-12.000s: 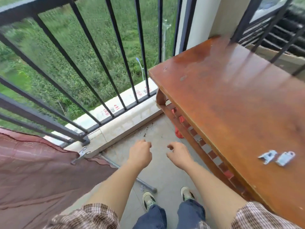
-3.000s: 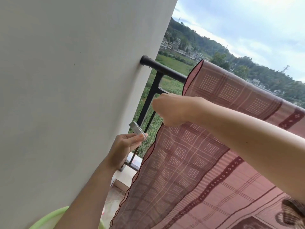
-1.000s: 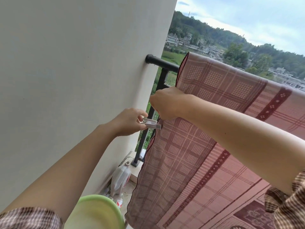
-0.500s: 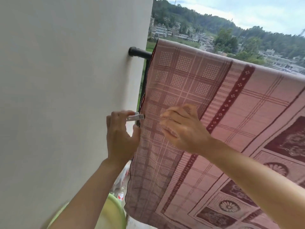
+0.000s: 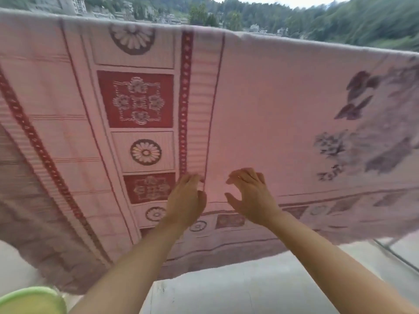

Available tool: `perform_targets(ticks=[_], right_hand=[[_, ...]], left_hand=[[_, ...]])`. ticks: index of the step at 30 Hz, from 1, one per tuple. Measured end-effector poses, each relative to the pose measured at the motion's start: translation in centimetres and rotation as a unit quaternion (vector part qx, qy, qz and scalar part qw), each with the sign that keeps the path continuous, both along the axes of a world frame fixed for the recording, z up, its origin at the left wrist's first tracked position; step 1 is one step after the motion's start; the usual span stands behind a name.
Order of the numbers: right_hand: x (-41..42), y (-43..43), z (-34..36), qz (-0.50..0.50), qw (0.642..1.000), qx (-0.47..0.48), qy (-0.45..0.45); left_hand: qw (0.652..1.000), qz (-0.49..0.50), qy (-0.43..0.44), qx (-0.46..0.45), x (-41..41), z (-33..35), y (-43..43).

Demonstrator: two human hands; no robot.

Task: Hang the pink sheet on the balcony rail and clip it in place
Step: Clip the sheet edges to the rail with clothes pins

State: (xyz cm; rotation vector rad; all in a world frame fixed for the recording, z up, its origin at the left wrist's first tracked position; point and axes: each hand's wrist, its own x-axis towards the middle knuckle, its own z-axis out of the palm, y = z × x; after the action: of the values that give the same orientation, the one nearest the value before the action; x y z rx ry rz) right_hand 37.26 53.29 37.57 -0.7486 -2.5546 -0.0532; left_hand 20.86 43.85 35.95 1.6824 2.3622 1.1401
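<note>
Wooded hills (image 5: 362, 21) and a few buildings are showing above the balcony edge. Pale concrete floor (image 5: 238, 288) is running below, with a green basin (image 5: 29, 300) sitting at the lower left corner. Frame is motion-blurred.

Pink sheet (image 5: 260, 114) is hanging draped over the rail, its top fold running across the whole view. The rail itself is hidden under the cloth. Lower hem is hanging free above the floor. No fastener is showing on the fold.

Step in hand, as judged: clipping. Draping is looking done, fastening unfinished. To do it well, the clip needs carrying up to the top fold, where it can bite cloth against rail, rather than onto the loose lower panel. The free hand should be flattening the cloth beside that spot so no wrinkle is getting caught. Risk: wind lifting the free hem.

Left hand (image 5: 186, 200) is raised before the sheet's lower part, fingers curled in, tips pinching a small pale piece, probably the clip (image 5: 200, 186); blur is preventing certainty. Right hand (image 5: 251, 197) is hovering just beside it, fingers (image 5: 246, 175) spread and loosely bent, thumb apart, holding nothing. Whether its tips are touching the cloth cannot be told.
</note>
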Motion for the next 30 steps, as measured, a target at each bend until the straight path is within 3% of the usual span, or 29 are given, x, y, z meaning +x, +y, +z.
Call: perform_targets(ticks=[7, 16, 30], right_hand=[[23.2, 8.6, -0.5, -0.204, 0.975, -0.084, -0.027], [46.4, 20.1, -1.4, -0.439, 0.877, -0.193, -0.024], [81.3, 38.7, -0.4, -0.635, 0.721, -0.272, 0.052]], left_hand=[[0.983, -0.150, -0.011, -0.106, 21.6, -0.7, 14.6], [0.937, -0.306, 0.044, -0.166, 44.7, -0.2, 32.2], [0.860, -0.455, 0.116, -0.199, 81.6, 0.4, 58.3]])
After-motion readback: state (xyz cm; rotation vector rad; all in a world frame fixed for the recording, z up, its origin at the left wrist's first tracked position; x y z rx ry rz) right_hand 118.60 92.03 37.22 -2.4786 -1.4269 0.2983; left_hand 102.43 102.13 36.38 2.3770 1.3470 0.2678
